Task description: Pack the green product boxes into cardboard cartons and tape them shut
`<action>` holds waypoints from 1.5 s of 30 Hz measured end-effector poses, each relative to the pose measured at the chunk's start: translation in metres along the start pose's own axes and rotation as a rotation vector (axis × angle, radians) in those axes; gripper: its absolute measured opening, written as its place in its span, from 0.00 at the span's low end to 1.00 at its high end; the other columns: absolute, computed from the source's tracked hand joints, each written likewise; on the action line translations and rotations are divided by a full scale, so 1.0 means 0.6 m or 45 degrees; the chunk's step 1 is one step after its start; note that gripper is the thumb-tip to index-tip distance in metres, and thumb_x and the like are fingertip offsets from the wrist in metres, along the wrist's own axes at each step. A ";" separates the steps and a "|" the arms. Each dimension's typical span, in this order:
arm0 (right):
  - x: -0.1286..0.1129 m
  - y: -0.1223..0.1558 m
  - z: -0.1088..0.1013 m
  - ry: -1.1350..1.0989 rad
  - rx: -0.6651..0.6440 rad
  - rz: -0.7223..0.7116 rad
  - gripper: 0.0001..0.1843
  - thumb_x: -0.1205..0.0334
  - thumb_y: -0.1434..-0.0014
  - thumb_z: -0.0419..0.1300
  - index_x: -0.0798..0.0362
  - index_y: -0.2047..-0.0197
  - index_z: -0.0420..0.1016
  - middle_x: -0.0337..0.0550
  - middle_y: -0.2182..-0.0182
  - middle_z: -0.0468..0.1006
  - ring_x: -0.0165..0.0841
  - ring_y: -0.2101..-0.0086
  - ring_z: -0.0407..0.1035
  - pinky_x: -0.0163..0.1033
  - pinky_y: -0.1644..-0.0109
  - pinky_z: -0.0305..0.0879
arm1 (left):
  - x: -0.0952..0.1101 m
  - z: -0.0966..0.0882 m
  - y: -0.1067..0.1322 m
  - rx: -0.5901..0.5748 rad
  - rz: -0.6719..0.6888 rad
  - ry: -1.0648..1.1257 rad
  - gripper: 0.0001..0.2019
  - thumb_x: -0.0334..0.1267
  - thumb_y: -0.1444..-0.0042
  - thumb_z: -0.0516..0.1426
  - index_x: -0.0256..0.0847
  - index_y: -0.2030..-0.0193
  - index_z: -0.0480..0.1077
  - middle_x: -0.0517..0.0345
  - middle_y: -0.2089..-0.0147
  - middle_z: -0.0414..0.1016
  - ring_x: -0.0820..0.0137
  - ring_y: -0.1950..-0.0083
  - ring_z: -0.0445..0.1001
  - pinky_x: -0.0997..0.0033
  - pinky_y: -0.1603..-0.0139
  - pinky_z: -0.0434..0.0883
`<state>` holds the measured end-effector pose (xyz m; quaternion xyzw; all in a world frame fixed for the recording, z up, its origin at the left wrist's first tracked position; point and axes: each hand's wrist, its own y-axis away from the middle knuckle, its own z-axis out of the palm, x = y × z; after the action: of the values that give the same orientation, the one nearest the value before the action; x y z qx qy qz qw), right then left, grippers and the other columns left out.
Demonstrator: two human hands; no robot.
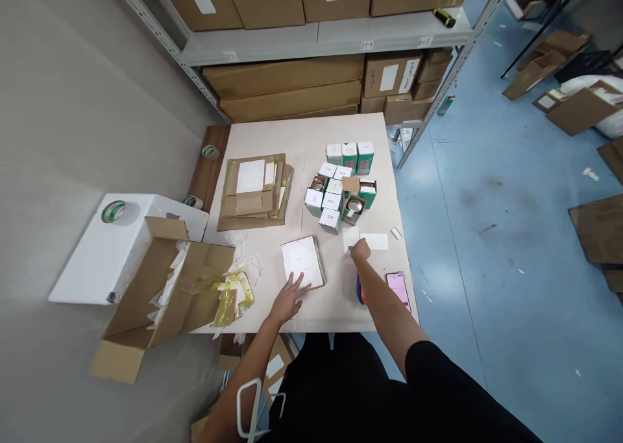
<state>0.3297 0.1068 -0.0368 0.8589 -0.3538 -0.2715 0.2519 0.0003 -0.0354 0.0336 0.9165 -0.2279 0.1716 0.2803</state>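
Two bare hands are down on the pale table [302,138]. The left hand [288,298] lies flat, fingers spread wide and holding nothing, tips on the near edge of the flat packet [302,261]. Right of the packet, the right hand [361,251] bunches its fingers on a white slip [350,237]; pinched or just touching, can't tell. Beyond the packet to the right sits a cluster of small boxes [341,187], and beyond it to the left a stack of flattened cartons [254,190]. Further right of the packet lies a phone [398,288]. Far beyond it stands shelving [321,37] packed with brown cartons, with blue floor [487,235] off right.
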 end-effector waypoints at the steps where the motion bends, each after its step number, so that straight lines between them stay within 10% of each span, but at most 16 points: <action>1: 0.001 0.001 0.001 -0.011 0.005 0.003 0.29 0.58 0.39 0.70 0.57 0.39 0.66 0.62 0.47 0.80 0.48 0.46 0.76 0.42 0.49 0.71 | 0.001 -0.001 0.003 -0.006 -0.005 0.004 0.34 0.31 0.38 0.55 0.52 0.25 0.62 0.61 0.17 0.39 0.47 0.18 0.28 0.39 0.24 0.56; 9: 0.013 -0.018 0.003 -0.056 -0.038 0.011 0.24 0.61 0.41 0.71 0.58 0.44 0.72 0.61 0.53 0.82 0.48 0.51 0.79 0.42 0.52 0.72 | -0.008 -0.006 0.040 -0.070 -0.025 0.052 0.35 0.27 0.39 0.55 0.53 0.26 0.64 0.63 0.18 0.40 0.48 0.18 0.31 0.42 0.24 0.57; 14: 0.025 -0.020 -0.009 -0.055 -0.053 -0.097 0.03 0.64 0.38 0.64 0.54 0.60 0.78 0.55 0.58 0.83 0.43 0.56 0.79 0.38 0.58 0.68 | -0.010 -0.005 0.036 -0.054 -0.041 0.112 0.34 0.25 0.41 0.54 0.51 0.28 0.67 0.60 0.18 0.43 0.49 0.18 0.31 0.41 0.24 0.59; 22: 0.041 0.022 -0.061 -0.097 -0.015 -0.379 0.15 0.63 0.35 0.58 0.51 0.74 0.72 0.47 0.70 0.79 0.37 0.66 0.74 0.35 0.66 0.59 | -0.009 -0.015 0.016 -0.037 -0.120 0.213 0.27 0.31 0.41 0.59 0.46 0.34 0.74 0.55 0.20 0.53 0.48 0.18 0.40 0.41 0.25 0.58; 31: 0.064 0.093 -0.121 -0.189 0.038 -0.598 0.12 0.64 0.38 0.60 0.51 0.74 0.71 0.41 0.74 0.75 0.34 0.72 0.67 0.34 0.70 0.56 | 0.166 -0.093 -0.169 0.505 -0.010 0.359 0.26 0.36 0.35 0.56 0.45 0.30 0.69 0.50 0.32 0.73 0.58 0.30 0.69 0.53 0.28 0.66; 34: 0.071 0.111 -0.133 -0.229 0.036 -0.697 0.09 0.66 0.38 0.60 0.51 0.71 0.74 0.41 0.72 0.77 0.34 0.70 0.69 0.33 0.67 0.58 | 0.225 -0.145 -0.246 0.633 0.070 0.341 0.32 0.37 0.37 0.60 0.45 0.26 0.63 0.49 0.25 0.64 0.55 0.27 0.64 0.52 0.29 0.66; 37: 0.076 0.121 -0.149 -0.234 0.052 -0.763 0.06 0.66 0.37 0.60 0.51 0.65 0.78 0.44 0.67 0.81 0.36 0.66 0.72 0.36 0.61 0.64 | 0.255 -0.188 -0.294 0.596 0.147 0.286 0.16 0.37 0.37 0.61 0.44 0.44 0.80 0.49 0.36 0.76 0.55 0.33 0.69 0.54 0.34 0.69; 45: 0.096 0.139 -0.179 -0.329 0.246 -0.908 0.14 0.59 0.39 0.67 0.48 0.50 0.83 0.52 0.31 0.65 0.48 0.38 0.66 0.51 0.39 0.67 | 0.237 -0.246 -0.278 0.577 0.163 0.268 0.10 0.37 0.36 0.58 0.48 0.63 0.83 0.53 0.56 0.83 0.58 0.49 0.75 0.64 0.50 0.70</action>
<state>0.3944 0.0380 0.0766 0.9064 -0.0857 -0.4134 0.0129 0.1774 0.1295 0.1396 0.9167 -0.2108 0.3302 0.0785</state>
